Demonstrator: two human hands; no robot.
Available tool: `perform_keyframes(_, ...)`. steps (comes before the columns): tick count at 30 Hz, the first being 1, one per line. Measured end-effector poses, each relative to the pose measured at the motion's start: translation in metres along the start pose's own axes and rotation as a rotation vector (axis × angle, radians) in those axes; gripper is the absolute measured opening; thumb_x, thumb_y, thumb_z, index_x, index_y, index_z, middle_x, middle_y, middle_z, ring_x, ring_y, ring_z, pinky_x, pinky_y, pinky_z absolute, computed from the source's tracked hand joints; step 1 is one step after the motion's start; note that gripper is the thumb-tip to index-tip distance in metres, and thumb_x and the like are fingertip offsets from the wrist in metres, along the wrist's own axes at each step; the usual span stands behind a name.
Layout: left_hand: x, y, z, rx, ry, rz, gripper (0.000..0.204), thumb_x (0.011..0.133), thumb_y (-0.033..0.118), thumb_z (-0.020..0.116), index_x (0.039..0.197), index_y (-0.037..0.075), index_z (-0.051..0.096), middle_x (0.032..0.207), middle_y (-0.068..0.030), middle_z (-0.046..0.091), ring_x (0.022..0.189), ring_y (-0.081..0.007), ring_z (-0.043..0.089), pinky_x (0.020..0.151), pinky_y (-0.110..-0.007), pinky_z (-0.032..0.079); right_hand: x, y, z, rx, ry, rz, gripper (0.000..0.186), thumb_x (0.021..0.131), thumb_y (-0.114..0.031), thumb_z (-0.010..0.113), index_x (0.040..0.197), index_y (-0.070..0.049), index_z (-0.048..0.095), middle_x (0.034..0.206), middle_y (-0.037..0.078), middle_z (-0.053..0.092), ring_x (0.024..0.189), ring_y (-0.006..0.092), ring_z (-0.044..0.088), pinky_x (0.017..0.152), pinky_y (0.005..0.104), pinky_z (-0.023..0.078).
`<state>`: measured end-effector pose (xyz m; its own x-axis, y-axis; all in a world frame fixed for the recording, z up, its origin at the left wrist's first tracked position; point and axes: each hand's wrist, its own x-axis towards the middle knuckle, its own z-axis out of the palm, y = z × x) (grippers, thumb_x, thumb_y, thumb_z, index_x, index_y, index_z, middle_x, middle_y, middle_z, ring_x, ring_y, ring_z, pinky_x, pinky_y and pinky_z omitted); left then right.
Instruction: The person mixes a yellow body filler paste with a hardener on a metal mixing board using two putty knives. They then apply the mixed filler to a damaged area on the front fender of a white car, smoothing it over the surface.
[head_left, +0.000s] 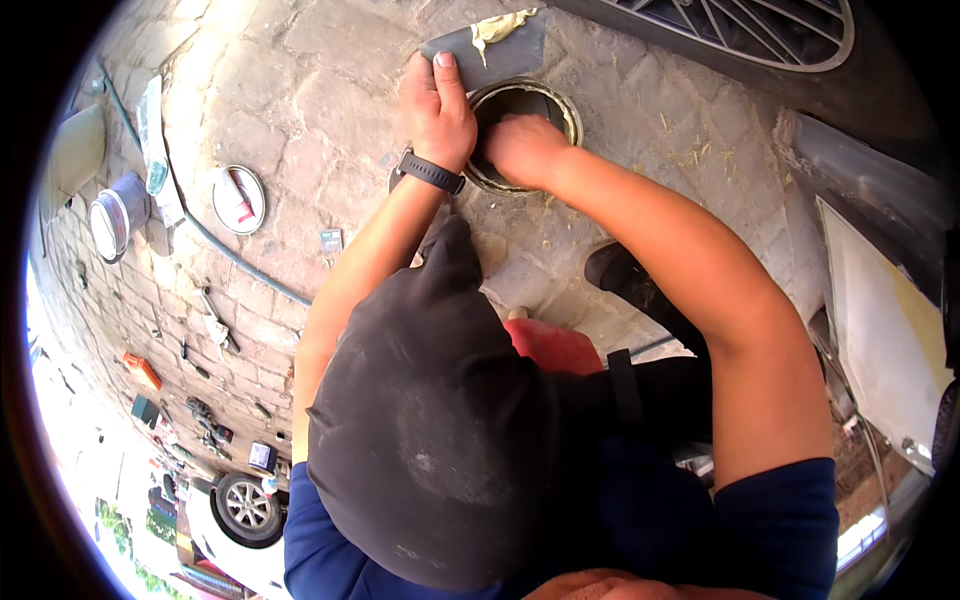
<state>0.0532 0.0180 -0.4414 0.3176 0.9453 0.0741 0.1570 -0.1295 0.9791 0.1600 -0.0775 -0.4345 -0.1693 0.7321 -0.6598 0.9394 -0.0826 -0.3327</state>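
- The left hand (440, 120) pinches the grey board (505, 65) by its near left corner, thumb flat on top, the board just beyond the can's rim
- A blob of pale yellow paste (503, 28) sits at the board's far edge, so it seems wise to hold the board level lest it slide off
- The right hand (525, 150) reaches into the open can (574, 110), which stands on the stone paving (345, 100); its fingertips are hidden, so I cannot tell whether they grip a tool
- Scooping probably goes best with small amounts, wiped against the inner wall before lifting
- The rim looks smeared with paste; drawing the hand out clear of it should avoid drips and dirty knuckles
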Motion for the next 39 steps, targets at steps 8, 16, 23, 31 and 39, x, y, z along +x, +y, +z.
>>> perform_keyframes(8,0.001,0.013,0.007,0.248,-0.083,0.136,0.021,0.108,0.018,0.054,0.093,0.003,0.052,0.077,-0.0232,0.061,0.072,-0.05,0.059,0.062,-0.054,0.044,0.01,0.019,-0.048,0.162,-0.173,-0.059,0.038,0.095,-0.025,0.053,0.119,-0.006,0.075,0.129,0.018,0.073,0.119,0.033,0.069,0.102,0.0443,0.053)
perform_keyframes(16,0.002,0.014,0.007,0.176,-0.047,0.149,0.019,0.108,0.017,0.054,0.095,0.003,0.053,0.078,-0.0226,0.062,0.072,-0.0495,0.059,0.062,-0.054,0.044,0.017,0.012,-0.056,0.076,-0.277,-0.189,0.04,0.092,-0.028,0.056,0.118,-0.006,0.076,0.127,0.017,0.073,0.119,0.0332,0.069,0.102,0.0445,0.053)
perform_keyframes(23,0.002,0.013,0.005,0.213,-0.059,0.146,0.02,0.108,0.017,0.054,0.094,0.003,0.052,0.079,-0.0221,0.061,0.074,-0.0496,0.057,0.063,-0.054,0.044,0.014,0.018,-0.048,-0.146,-0.34,-0.287,0.033,0.092,-0.023,0.056,0.11,-0.008,0.079,0.123,0.016,0.075,0.115,0.0327,0.07,0.098,0.0457,0.055)
perform_keyframes(31,0.008,-0.005,0.005,0.087,0.042,0.084,0.023,0.11,0.021,0.051,0.096,0.003,0.055,0.078,-0.0197,0.06,0.071,-0.0443,0.058,0.064,-0.049,0.045,-0.007,0.051,-0.055,-0.515,0.0,-0.54,0.018,0.082,-0.017,0.065,0.083,-0.008,0.08,0.095,0.007,0.077,0.105,0.0307,0.07,0.087,0.0422,0.06)
perform_keyframes(39,0.006,-0.002,0.001,-0.178,-0.118,-0.065,0.032,0.115,0.026,0.047,0.117,-0.001,0.064,0.103,-0.0083,0.07,0.095,-0.0158,0.064,0.086,-0.034,0.053,-0.035,0.081,-0.082,-0.606,0.133,-0.477,0.015,0.083,-0.015,0.065,0.084,-0.012,0.08,0.099,0.002,0.076,0.111,0.0279,0.07,0.086,0.0407,0.062)
